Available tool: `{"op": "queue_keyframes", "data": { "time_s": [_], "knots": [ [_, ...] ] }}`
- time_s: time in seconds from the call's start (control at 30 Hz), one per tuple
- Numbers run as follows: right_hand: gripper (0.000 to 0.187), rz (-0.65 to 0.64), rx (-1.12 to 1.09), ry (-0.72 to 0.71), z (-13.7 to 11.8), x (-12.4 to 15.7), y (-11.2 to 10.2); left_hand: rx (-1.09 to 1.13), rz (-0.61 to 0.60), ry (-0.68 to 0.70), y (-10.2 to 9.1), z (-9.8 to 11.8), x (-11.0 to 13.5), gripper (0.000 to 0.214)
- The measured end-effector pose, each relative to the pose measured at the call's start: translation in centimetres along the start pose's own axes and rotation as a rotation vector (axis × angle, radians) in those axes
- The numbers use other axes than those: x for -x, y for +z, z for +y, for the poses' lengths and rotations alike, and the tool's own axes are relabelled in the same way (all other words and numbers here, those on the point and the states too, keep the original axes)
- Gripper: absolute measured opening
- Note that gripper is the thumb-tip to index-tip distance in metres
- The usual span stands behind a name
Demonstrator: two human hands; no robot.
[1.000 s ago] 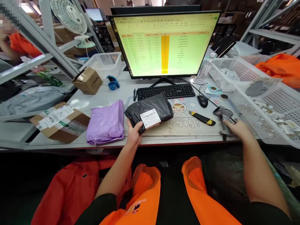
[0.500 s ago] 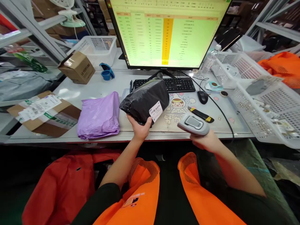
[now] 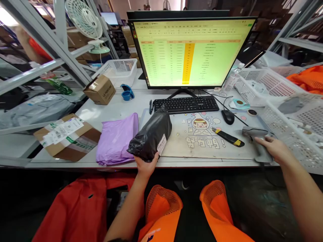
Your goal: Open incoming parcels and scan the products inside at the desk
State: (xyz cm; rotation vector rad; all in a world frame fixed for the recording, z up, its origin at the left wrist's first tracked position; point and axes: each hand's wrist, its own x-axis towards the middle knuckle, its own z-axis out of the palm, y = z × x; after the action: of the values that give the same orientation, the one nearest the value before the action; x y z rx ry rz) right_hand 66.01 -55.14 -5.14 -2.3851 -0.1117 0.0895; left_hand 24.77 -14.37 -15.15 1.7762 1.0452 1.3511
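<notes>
My left hand grips the near end of a black plastic-wrapped parcel, its white barcode label facing right. The parcel is tilted over the left part of the desk mat, beside a purple mailer bag. Far to the right, my right hand is closed on a grey barcode scanner, low at the mat's right side; whether the scanner rests on the mat I cannot tell. Between the hands lies a black and yellow utility knife on the printed desk mat.
Behind the mat are a keyboard, a mouse and a monitor. Cardboard boxes sit at the left, with a blue lidded cup further back. White baskets line the right side, near a water bottle.
The scanner has moved right and down in my right hand, away from the parcel. My left hand has lowered the parcel slightly and turned it. The view has tilted upward.
</notes>
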Motion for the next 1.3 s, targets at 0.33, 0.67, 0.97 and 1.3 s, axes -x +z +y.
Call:
{"op": "queue_keyframes", "data": {
  "time_s": [0.33,0.67,0.97,1.3],
  "knots": [
    [0.040,-0.165,0.317,-0.691,-16.6,0.4,14.3,-0.155,0.050,-0.037,0.5,-0.7,0.0,0.111],
    [0.053,-0.053,0.502,-0.570,-22.6,-2.6,22.3,-0.121,0.124,0.083,1.0,-2.7,0.4,0.131],
    [0.055,-0.116,0.579,-0.635,-17.3,-0.7,15.4,-0.143,-0.109,0.520,-0.8,-0.9,-0.6,0.098],
    [0.041,-0.004,0.555,-0.583,-4.3,5.8,9.8,-0.111,-0.910,0.682,-3.0,3.7,-3.4,0.064]
  ]
}}
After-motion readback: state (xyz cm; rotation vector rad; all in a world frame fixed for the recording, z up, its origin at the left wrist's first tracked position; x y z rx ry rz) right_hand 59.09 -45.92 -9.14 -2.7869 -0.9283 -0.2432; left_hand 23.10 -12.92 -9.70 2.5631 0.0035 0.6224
